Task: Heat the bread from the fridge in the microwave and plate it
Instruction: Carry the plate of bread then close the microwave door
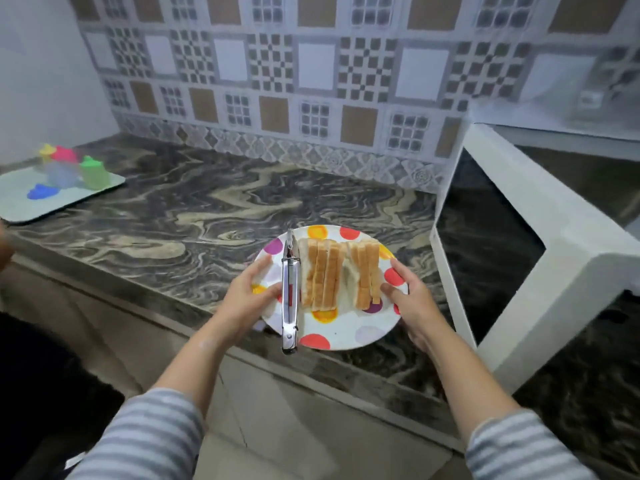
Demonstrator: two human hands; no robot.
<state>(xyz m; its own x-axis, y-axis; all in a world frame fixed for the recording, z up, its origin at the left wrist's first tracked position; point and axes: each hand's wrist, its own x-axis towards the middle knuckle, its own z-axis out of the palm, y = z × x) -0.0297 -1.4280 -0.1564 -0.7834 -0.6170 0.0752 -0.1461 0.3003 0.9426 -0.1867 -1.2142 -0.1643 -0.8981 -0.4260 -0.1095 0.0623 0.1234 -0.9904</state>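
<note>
Both hands, left (247, 294) and right (410, 303), grip the spotted plate (346, 332) of sliced bread (337, 273) and tongs (290, 299) above the worktop (173, 216); their fingers beneath are hidden.

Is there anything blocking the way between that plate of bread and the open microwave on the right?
Nothing visible does. Both hands hold the plate of bread over the counter edge, the microwave door stands open just right of it, and metal tongs ride on the plate.

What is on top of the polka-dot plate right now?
On the plate lie two stacks of sliced bread and metal tongs beside them. Whatever lies beneath the slices is covered.
</note>
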